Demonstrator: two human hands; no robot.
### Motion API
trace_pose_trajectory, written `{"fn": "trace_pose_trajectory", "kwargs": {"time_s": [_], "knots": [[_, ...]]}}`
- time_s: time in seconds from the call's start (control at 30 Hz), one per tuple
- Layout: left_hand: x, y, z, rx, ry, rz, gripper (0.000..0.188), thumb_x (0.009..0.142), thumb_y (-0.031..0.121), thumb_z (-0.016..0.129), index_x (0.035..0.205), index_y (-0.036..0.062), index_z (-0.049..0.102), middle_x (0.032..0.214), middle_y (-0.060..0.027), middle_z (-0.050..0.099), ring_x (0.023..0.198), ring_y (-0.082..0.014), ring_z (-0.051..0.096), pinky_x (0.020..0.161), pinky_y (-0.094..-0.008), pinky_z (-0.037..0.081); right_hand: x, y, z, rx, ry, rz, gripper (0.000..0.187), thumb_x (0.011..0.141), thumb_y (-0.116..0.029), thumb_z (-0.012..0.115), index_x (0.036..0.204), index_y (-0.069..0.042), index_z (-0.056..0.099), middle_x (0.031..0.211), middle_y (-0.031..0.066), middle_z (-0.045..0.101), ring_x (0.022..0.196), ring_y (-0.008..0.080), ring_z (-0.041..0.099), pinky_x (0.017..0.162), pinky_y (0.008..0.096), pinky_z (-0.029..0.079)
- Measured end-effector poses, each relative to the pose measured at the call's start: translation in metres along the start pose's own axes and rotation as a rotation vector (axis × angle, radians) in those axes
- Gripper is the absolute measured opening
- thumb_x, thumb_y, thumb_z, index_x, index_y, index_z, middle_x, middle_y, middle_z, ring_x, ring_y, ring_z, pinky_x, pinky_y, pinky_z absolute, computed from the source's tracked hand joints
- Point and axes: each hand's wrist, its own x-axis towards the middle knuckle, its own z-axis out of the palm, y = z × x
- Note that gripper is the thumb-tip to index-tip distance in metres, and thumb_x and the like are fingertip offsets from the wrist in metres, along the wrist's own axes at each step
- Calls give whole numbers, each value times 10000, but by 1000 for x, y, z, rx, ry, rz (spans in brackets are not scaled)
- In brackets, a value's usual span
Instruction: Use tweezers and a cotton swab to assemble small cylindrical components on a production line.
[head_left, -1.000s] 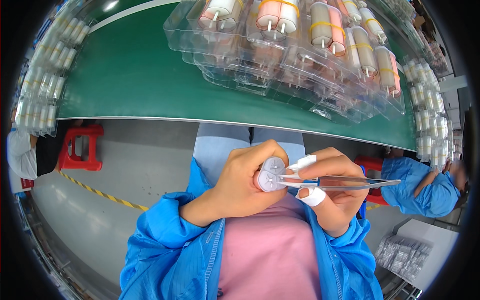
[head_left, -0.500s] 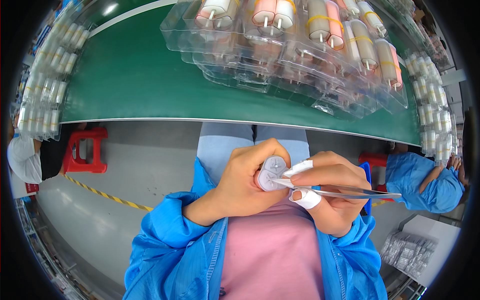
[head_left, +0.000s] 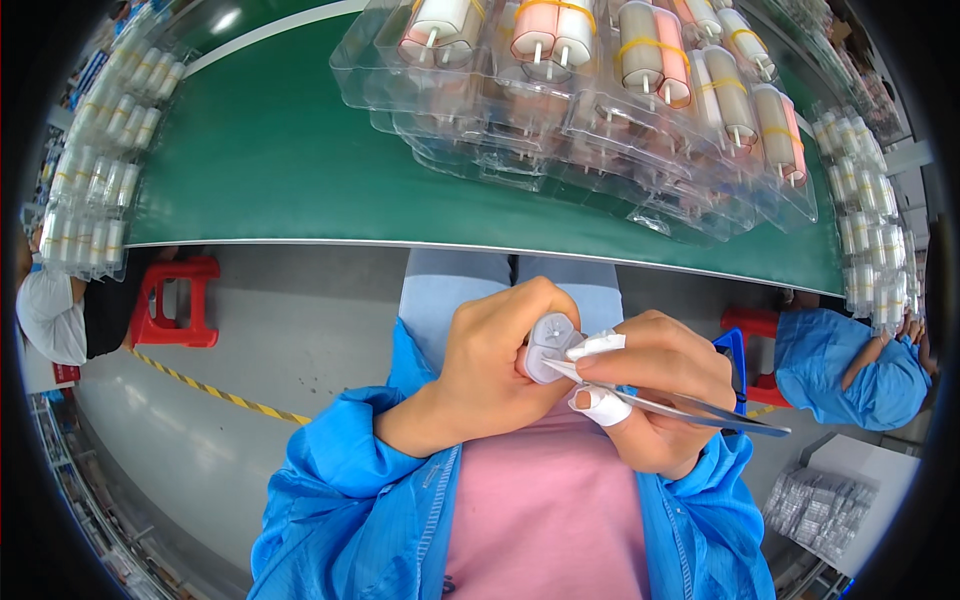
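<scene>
My left hand (head_left: pixel 470 375) is wrapped round a small bundle of grey-ended cylinders (head_left: pixel 551 334) above my lap, their rounded end faces turned up. The rest of the bundle is hidden inside my fist. In my right hand (head_left: pixel 670 365) a pair of metal tweezers (head_left: pixel 735 418) is pinched between thumb and fingers, its tips at the lower grey end face. Whether the tips grip anything there is too small to tell. White tape is wound round the thumb and a finger of my right hand.
Stacked clear plastic trays (head_left: pixel 480 95) of white, grey and pink cylinders in yellow bands stand on the green table (head_left: pixel 270 170). More bundles line both sides. Red stools (head_left: pixel 180 300) and co-workers (head_left: pixel 835 365) are left and right. A white box (head_left: pixel 880 475) stands lower right.
The tweezers have tilted, their back end dropping lower, with the tips still at the lower end face. The left hand keeps its hold on the bundle. The whole view has shifted slightly.
</scene>
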Motion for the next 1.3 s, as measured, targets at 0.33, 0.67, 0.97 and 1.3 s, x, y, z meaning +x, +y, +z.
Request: {"fn": "trace_pose_trajectory", "kwargs": {"time_s": [0.33,0.67,0.97,1.3], "knots": [[0,-2,0,62,45,45,289,627,24,779,799,58,549,660,-72,539,540,-235,558,469,-310,405,-3,7,7,18,31,-46,202,675,-37,779,868,-22,721,817,117,670,663,232,653,557,282,505],[-2,-1,1,-14,14,1,285,637,21,778,807,55,551,661,-73,549,541,-216,564,470,-302,407,-4,8,6,43,40,-84,201,669,-27,781,858,-11,716,814,120,672,653,229,653,545,282,502],[0,-1,0,107,34,81,295,607,11,768,804,60,554,687,-63,551,572,-236,576,483,-315,417,-3,6,1,58,7,-40,206,679,-23,780,875,-13,716,821,122,674,654,218,659,545,280,511],[-2,-2,0,123,46,84,287,592,2,753,783,65,549,683,-64,552,571,-244,574,482,-324,416,-4,5,2,79,1,-2,196,683,-5,770,870,-16,710,827,123,681,673,223,674,560,278,527]]}}
